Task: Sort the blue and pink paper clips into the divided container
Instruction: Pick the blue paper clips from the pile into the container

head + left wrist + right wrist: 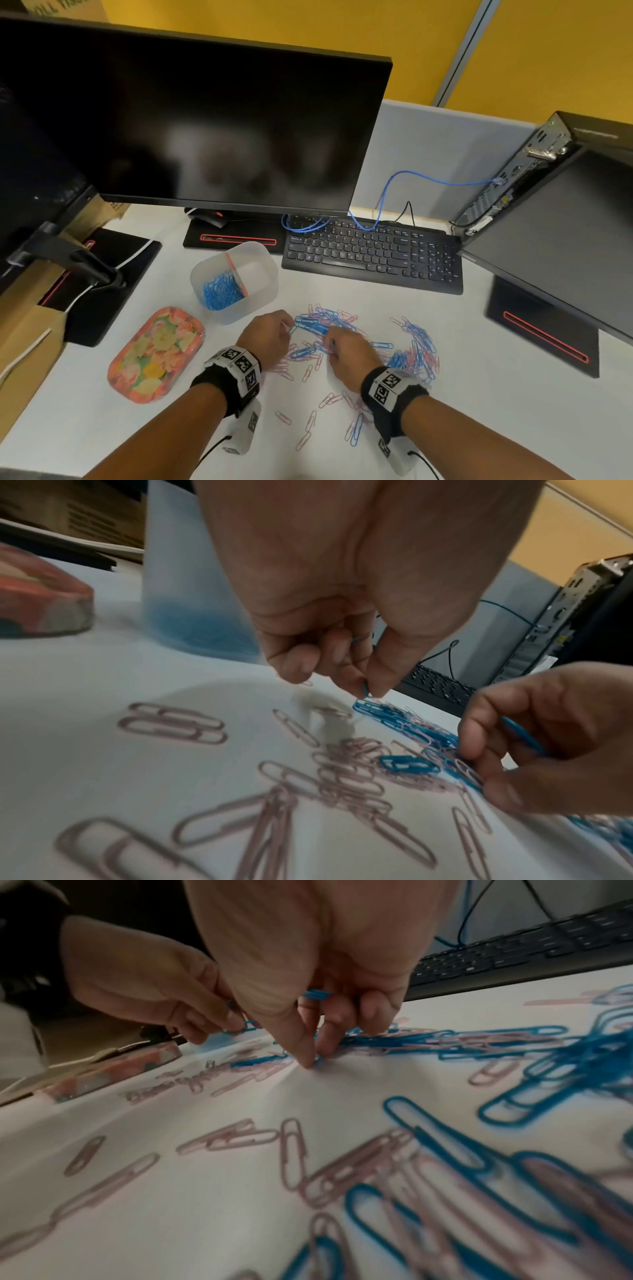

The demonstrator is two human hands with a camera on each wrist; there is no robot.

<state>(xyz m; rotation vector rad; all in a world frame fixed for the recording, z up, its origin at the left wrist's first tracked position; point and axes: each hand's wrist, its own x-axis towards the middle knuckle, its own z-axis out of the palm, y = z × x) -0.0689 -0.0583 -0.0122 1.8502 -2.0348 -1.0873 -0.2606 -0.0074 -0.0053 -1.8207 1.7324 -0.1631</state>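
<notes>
- Clips (325, 325), blue and pink mixed, are lying scattered on the table (496, 411) between the wrists and the keyboard (373, 257); a thicker heap is sitting to the right.
- The container (236, 281) is standing just beyond the left hand (270, 334), close by, likely to keep each drop short. Blue clips are filling its left compartment; the right one is looking empty.
- The left hand's fingers (346, 680) are pinching a blue clip at the pile's near edge, with another tucked in the palm.
- The right hand (346, 349) is working with thumb and forefinger pressed together on a blue clip against the table, with more blue ones gathered under the curled fingers (377, 1012), seemingly collecting a batch.
- A floral tray (154, 353) is sitting left of the container, the keyboard behind it; the way from pile to container is staying open.
- Loose pink clips are lying near the table's front edge, where a sweeping wrist could push them off.
</notes>
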